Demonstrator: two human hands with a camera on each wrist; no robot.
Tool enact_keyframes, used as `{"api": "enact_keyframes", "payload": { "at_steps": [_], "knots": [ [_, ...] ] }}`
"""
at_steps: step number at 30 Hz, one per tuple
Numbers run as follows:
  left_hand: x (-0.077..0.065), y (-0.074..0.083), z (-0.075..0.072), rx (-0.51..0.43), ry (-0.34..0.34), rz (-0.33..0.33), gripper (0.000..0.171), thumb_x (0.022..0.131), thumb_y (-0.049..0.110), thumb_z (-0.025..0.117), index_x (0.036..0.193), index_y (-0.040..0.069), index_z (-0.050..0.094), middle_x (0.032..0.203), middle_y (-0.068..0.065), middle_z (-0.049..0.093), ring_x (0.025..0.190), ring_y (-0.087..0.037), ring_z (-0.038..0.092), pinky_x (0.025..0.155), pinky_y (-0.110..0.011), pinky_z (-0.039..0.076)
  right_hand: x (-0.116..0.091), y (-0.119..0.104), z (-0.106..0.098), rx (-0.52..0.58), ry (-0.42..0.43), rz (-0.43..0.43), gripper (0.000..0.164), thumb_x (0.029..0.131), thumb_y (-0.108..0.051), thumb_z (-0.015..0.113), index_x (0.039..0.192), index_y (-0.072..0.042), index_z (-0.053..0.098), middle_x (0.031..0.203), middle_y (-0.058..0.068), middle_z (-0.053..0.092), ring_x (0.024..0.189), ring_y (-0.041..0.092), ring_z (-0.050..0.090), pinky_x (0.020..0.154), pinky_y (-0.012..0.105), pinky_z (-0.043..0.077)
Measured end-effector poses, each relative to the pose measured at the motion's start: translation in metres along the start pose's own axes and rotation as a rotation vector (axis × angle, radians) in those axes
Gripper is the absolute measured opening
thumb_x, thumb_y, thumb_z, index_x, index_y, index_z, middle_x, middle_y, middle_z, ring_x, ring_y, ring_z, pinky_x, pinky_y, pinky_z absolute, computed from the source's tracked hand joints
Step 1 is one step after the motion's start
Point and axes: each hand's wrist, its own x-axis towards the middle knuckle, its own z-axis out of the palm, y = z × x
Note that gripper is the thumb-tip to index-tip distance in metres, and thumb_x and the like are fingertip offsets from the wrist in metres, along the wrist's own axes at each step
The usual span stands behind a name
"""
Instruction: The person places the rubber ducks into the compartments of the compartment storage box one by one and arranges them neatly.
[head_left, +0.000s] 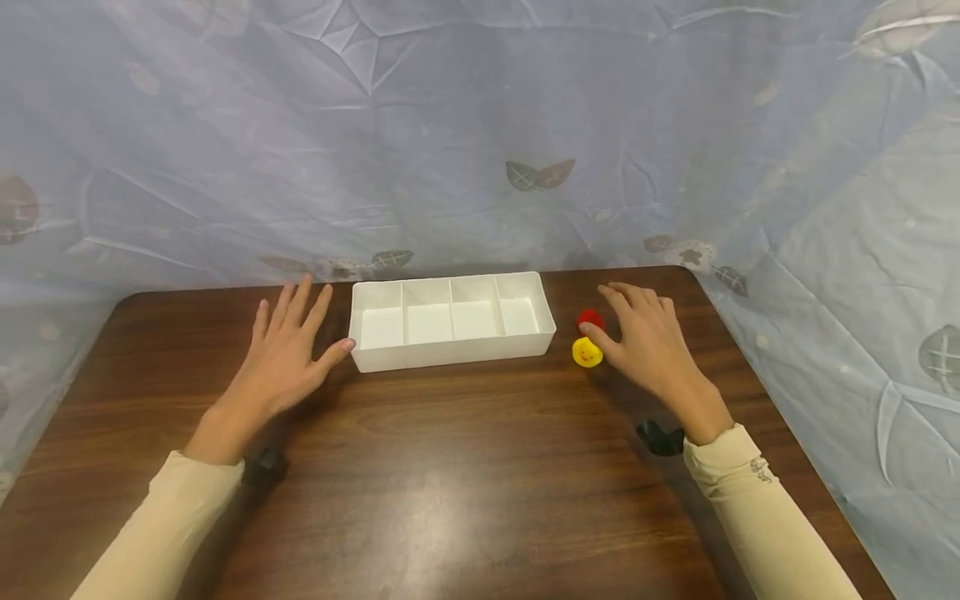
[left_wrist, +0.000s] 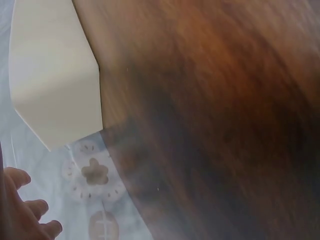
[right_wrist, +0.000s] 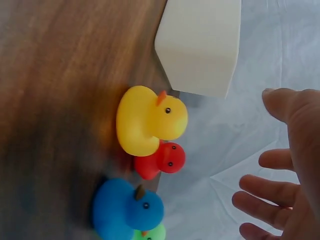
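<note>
Left hand [head_left: 287, 354] at nine o'clock of the tray [head_left: 453, 352], right hand [head_left: 647, 340] at three, both released; ducks [right_wrist: 152, 120] presumably placed for reach.

Four toy ducks [right_wrist: 146, 166], white box [right_wrist: 200, 57] nearby

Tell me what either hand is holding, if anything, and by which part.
Nothing is held. The left hand is spread beside the white tray; the right hand is near the yellow duck, gripping nothing.
</note>
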Motion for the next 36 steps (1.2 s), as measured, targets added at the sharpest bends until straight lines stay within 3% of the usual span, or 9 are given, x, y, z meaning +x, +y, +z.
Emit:
{"api": "enact_keyframes", "payload": {
  "at_steps": [10,14,25,36],
  "knots": [
    [0.003,0.008,0.010,-0.052,-0.024,-0.003,0.092,0.108,0.067,0.042,0.173,0.012,0.007,0.182,-0.016,-0.005,0.167,-0.050,0.001,0.130,-0.075,-0.002,-0.019,0.000,0.016,-0.044,0.062,-0.071,0.047,0.095,-0.037,0.079,0.119,0.003,0.074,0.113,0.023,0.074,0.095,0.042,0.063,0.075,0.046,0.041],
    [0.003,0.009,0.013,-0.073,-0.046,-0.021,0.093,0.108,0.067,0.042,0.173,0.012,0.004,0.182,-0.014,-0.008,0.167,-0.049,-0.002,0.130,-0.075,-0.001,-0.025,0.001,0.021,-0.058,0.046,-0.092,0.042,0.092,-0.035,0.083,0.108,0.003,0.077,0.102,0.020,0.074,0.091,0.039,0.062,0.072,0.044,0.040],
    [0.006,0.015,0.020,-0.082,-0.067,-0.034,0.096,0.107,0.068,0.045,0.173,0.012,0.004,0.181,-0.019,0.000,0.167,-0.049,0.001,0.131,-0.074,0.000,-0.030,0.000,0.031,-0.100,-0.005,-0.071,0.044,0.094,-0.037,0.082,0.109,0.004,0.077,0.102,0.020,0.077,0.086,0.035,0.063,0.070,0.044,0.042],
    [0.011,0.016,0.026,-0.089,-0.096,-0.039,0.097,0.106,0.071,0.042,0.173,0.018,-0.004,0.181,-0.019,-0.001,0.167,-0.049,0.000,0.131,-0.073,0.000,-0.029,0.001,0.038,-0.127,0.017,-0.101,0.043,0.091,-0.032,0.086,0.107,0.006,0.075,0.091,0.017,0.075,0.077,0.032,0.059,0.069,0.042,0.043]
  ]
}}
